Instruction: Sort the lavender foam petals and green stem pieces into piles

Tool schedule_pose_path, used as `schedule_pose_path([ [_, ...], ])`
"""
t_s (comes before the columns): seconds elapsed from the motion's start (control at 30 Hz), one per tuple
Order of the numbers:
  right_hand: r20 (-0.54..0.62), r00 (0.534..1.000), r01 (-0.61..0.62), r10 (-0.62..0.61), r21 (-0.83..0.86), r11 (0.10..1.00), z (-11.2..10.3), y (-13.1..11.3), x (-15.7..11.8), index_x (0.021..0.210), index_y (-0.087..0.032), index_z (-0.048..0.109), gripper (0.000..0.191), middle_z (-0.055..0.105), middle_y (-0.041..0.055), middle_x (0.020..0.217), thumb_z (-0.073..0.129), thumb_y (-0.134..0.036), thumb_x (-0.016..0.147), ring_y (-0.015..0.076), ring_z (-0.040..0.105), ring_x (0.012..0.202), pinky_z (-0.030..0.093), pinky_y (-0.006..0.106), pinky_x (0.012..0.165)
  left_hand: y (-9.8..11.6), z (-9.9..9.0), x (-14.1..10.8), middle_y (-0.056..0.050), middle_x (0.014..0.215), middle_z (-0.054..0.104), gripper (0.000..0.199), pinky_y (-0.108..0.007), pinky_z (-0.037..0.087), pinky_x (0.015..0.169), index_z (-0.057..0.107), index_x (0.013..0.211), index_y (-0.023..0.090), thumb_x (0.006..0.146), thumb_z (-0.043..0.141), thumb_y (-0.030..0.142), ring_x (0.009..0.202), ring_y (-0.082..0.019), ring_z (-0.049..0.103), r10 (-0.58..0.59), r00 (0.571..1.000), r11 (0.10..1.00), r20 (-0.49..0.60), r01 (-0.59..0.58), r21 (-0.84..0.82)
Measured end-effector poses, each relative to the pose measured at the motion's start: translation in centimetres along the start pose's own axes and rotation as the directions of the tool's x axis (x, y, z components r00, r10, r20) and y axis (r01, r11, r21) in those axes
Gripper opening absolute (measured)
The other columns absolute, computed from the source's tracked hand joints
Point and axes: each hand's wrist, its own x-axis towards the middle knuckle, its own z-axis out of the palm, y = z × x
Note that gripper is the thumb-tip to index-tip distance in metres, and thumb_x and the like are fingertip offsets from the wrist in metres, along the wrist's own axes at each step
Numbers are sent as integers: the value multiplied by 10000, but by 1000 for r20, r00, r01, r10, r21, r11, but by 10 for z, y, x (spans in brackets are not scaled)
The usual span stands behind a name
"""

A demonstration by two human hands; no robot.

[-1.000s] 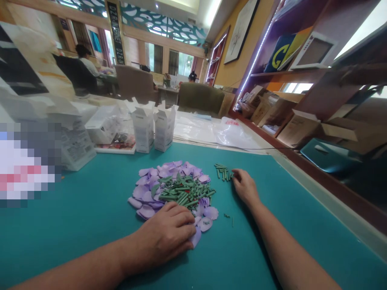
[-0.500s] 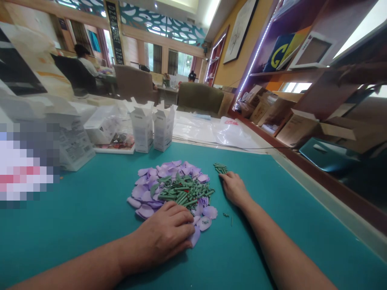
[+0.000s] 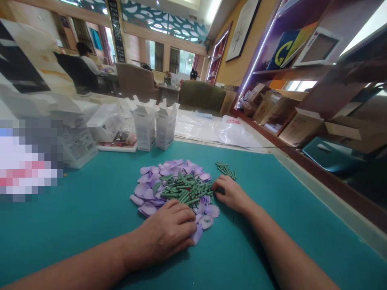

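Left hand (image 3: 173,225) and right hand (image 3: 230,194) at a heap of green sticks (image 3: 184,195)

The left hand lies palm down over purple petals (image 3: 146,190) on the heap's near side. The right hand, fingers bent, is at the heap's right edge; whether either grips anything, I cannot tell. Just beyond the right hand lies a smaller stick group (image 3: 226,170); farther off, white boxes (image 3: 145,131) stand across the worktop (image 3: 90,201).

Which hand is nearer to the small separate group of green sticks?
Right. The right hand is just on the near side of the sticks; the left hand is farther off to their left, at the near edge of the petals.
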Motion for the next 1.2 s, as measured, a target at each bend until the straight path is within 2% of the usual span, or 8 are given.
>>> schedule_pose_path([
  [0.2,-13,1000,12,-12,9,1000,-5,4,-1,779,-204,585,170,575,25,833,538,-63,698,184,546,824,425,280,730,1,-1,1,-71,1024,666,211,-348,384,860,595,969,178,985,423,301,955,-201,572,-6,1000,1000,4,6,-5],
  [0.3,-108,984,-136,144,82,987,-11,15,-2,753,-221,552,103,584,-7,748,519,-128,722,163,542,706,414,264,657,1,-2,1,-73,1033,666,201,-352,385,863,598,964,178,979,441,303,958,-203,574,-9,1000,1000,5,9,-4],
  [0.4,-297,875,-367,383,110,924,-11,34,-5,753,-231,560,38,606,-13,691,522,-234,755,170,551,648,402,270,616,1,-2,1,-73,1033,669,179,-351,386,870,603,969,182,968,471,303,961,-202,575,-14,1000,1000,-1,14,-4],
  [0.47,-378,801,-457,465,115,882,-8,47,-7,756,-231,575,80,616,0,674,525,-293,760,187,559,639,396,284,603,1,-2,0,-73,1028,668,167,-347,390,869,608,969,183,960,490,302,958,-199,575,-11,1000,1000,-2,11,-5],
  [0.6,-424,762,-492,489,111,863,-5,63,-10,743,-225,581,124,621,20,664,514,-330,751,202,557,633,409,309,619,1,0,1,-74,1023,664,165,-339,396,858,611,956,183,959,489,294,950,-196,572,-11,1000,1000,-3,11,-2],
  [0.73,-433,788,-443,437,93,892,-6,57,-8,767,-212,604,157,640,55,749,509,-337,768,220,570,703,434,339,678,1,0,0,-75,1027,666,192,-343,393,853,603,961,181,972,458,307,947,-200,572,-7,1000,1000,-2,7,0],
  [1.0,-265,959,-80,98,78,994,1,4,2,891,-223,686,190,640,39,811,498,-232,866,197,597,787,464,312,742,2,-1,1,-79,1022,662,184,-336,406,848,604,967,182,967,464,301,938,-194,568,-23,999,1000,23,22,6],
  [1.2,-236,970,62,-56,16,998,9,-19,3,1136,-246,671,290,661,83,1020,475,-201,926,231,590,969,480,388,873,1,1,1,-61,1005,667,165,-341,396,862,605,956,186,963,487,301,946,-187,572,1,1000,1000,14,-1,25],
])
